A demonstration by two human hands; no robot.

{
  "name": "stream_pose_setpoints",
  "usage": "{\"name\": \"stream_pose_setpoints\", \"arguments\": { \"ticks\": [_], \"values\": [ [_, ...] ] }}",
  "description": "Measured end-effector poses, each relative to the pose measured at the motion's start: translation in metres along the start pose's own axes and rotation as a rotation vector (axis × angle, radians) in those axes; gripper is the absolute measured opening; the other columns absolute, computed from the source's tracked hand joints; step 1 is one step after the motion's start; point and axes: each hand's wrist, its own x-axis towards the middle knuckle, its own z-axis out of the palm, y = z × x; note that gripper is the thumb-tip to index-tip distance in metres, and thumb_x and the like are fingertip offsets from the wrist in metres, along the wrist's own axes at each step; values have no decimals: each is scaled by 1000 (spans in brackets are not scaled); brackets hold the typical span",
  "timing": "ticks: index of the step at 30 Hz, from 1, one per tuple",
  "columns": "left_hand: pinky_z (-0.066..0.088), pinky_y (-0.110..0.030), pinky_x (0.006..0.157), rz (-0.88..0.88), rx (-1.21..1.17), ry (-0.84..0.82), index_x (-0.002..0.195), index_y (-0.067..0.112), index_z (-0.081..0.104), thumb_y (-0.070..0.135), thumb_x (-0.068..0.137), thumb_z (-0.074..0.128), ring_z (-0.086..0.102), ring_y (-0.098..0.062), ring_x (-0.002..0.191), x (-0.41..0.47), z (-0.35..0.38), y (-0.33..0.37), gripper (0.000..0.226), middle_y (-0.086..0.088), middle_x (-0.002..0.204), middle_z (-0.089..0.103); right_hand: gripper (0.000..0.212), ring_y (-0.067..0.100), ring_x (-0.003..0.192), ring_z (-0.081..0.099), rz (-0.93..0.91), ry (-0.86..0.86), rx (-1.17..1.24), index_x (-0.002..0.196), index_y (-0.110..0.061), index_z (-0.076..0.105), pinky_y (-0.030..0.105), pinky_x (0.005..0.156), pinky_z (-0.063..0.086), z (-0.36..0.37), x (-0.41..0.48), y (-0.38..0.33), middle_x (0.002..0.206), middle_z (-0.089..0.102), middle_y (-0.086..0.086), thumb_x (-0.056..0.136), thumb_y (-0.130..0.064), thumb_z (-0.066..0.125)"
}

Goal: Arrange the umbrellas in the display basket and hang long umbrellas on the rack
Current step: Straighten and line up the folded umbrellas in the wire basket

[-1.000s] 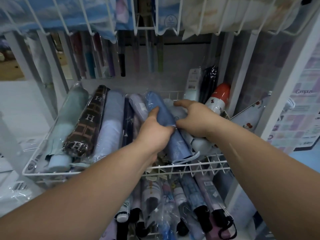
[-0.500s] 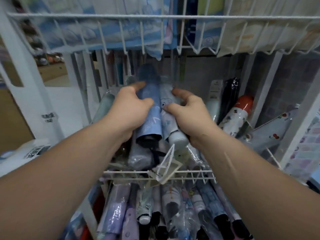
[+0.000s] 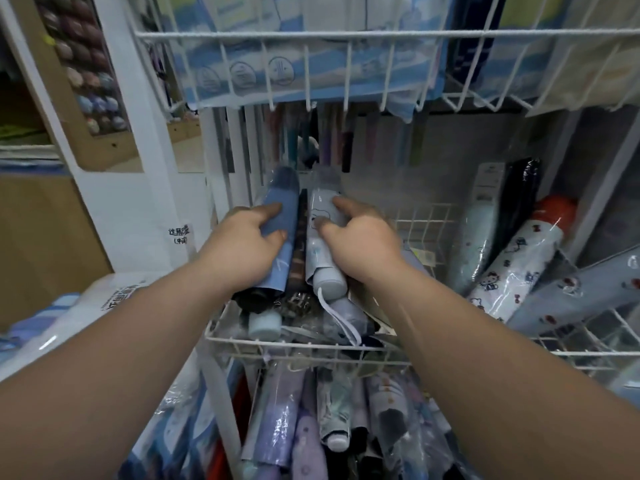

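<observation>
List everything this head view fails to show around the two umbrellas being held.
All in the head view:
- Undersides of the blue umbrella and the pale umbrella: covered by the left hand and the right hand.
- Hanging long umbrellas: blurred, tops hidden behind the upper basket.
- Wall label: writing too small to read.
- Lower umbrellas: cut off by the bottom edge.

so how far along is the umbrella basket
Partway. Done: folded umbrellas, like the red-capped umbrella, lean at the right of the wire basket. In hand: the left hand grips a blue umbrella, the right hand a pale grey umbrella, side by side above a loose pile. Left: seating both and tidying that pile.
</observation>
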Motion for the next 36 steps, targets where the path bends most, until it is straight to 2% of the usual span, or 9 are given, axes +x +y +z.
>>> {"name": "stream_pose_setpoints", "arguments": {
  "ticks": [3,7,12,16,19,22,27,31,36],
  "values": [
    [36,-43,115,11,105,27,146,33,50,36,97,55,46,-38,134,-2,2,1,49,-13,149,46,62,31,143,33,15,-16,58,141,-54,43,48,117,28,0,-2,16,154,41,4,82,-74,47],
    [35,-47,113,112,203,94,142,34,53,44,97,51,42,-42,132,-12,-1,24,47,-14,144,50,68,19,135,48,-41,-88,317,132,-56,51,40,114,38,-7,-5,30,146,53,-5,70,-83,47],
    [36,-42,111,264,153,14,144,35,50,40,99,52,43,-33,133,-29,2,80,45,-10,140,51,34,3,103,60,-53,-58,340,128,-29,67,0,81,41,-52,-1,67,114,67,-12,97,-44,59],
    [41,-27,97,255,47,-102,141,35,51,40,98,56,54,-22,120,-29,28,131,43,-2,138,52,33,22,100,67,17,-44,281,122,-22,69,31,89,52,-79,5,109,110,71,7,91,-34,71],
    [47,-26,85,88,-149,-227,143,29,50,31,97,61,62,-22,104,-19,72,154,47,-3,130,59,36,21,94,67,-39,-59,114,121,-22,71,26,79,49,-96,16,134,102,71,4,88,-34,75],
    [47,-27,82,-95,-267,-314,147,18,45,20,95,61,63,-30,115,-11,120,157,53,-11,132,62,40,19,104,65,-117,-154,-145,128,-34,66,23,85,45,-106,23,151,112,69,-2,89,-42,70],
    [53,-35,98,-359,-509,-142,135,47,46,22,74,71,65,-26,108,10,175,124,70,-13,129,61,47,25,127,56,-274,-325,-560,146,-53,35,32,97,42,-96,20,156,144,57,-6,101,-60,34],
    [50,-31,94,-363,-568,-185,153,27,32,2,98,54,61,-28,118,5,176,130,64,-14,140,56,54,30,124,57,-234,-435,-423,153,-44,28,30,93,43,-87,33,148,148,53,6,101,-46,44],
    [59,-43,85,-356,-587,-228,152,31,36,2,100,44,66,-31,110,-3,185,125,60,-15,135,60,70,30,124,57,-131,-482,-255,157,-40,23,25,86,42,-76,40,142,151,50,8,97,-39,58]
  ]
}}
